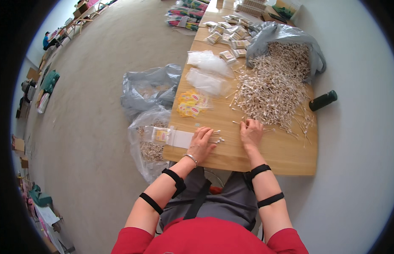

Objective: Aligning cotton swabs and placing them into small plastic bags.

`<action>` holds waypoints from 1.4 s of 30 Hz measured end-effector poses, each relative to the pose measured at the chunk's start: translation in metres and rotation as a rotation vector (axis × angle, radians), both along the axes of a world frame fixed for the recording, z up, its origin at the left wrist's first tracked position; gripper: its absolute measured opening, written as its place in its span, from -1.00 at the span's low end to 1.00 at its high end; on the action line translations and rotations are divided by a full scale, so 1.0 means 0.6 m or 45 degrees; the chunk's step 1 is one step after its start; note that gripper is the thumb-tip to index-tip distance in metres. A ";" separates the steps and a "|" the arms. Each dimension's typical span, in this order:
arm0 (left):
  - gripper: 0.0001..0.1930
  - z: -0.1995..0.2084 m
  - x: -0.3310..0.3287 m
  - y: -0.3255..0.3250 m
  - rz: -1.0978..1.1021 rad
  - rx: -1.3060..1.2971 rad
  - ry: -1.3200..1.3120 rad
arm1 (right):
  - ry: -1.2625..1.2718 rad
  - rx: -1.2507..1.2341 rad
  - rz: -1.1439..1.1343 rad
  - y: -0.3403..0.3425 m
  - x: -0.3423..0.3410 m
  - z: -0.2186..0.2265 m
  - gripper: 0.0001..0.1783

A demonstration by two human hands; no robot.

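Observation:
My left hand is closed over a small bunch of cotton swabs, whose white tips stick out to its right above the wooden table. Partly under that hand lies a white card, beside a clear packet of swabs with a yellow label at the table's left edge. Close to the big heap of loose cotton swabs, my right hand has its fingers drawn together at the tabletop. A swab pokes out left of its fingertips; its grip is partly hidden.
Yellow labels, clear plastic bags and filled packets lie along the table's left side. A grey bag spills the heap. A dark green bottle is by the right edge. Floor bags stand left of the table.

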State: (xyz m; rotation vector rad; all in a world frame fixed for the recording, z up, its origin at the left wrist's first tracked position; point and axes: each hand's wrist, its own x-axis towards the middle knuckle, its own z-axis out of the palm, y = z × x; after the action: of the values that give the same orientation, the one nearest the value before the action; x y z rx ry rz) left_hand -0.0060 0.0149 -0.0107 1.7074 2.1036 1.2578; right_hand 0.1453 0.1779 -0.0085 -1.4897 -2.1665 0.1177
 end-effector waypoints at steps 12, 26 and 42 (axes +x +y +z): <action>-0.63 -0.007 -0.001 0.005 -0.040 -0.018 -0.087 | -0.158 0.143 0.509 -0.045 -0.038 -0.008 -0.86; -0.41 0.006 -0.009 0.004 0.146 -0.032 -0.058 | 0.045 -0.078 0.400 -0.053 -0.085 0.025 -0.92; -0.18 -0.009 -0.016 -0.002 0.084 -0.152 0.023 | 0.180 -0.192 0.314 -0.051 -0.051 0.001 -0.91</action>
State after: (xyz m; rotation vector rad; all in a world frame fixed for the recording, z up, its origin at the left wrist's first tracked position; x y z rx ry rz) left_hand -0.0154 0.0139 -0.0160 1.6185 2.2140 1.1123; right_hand 0.1146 0.1472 -0.0076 -1.2433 -2.2570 0.4669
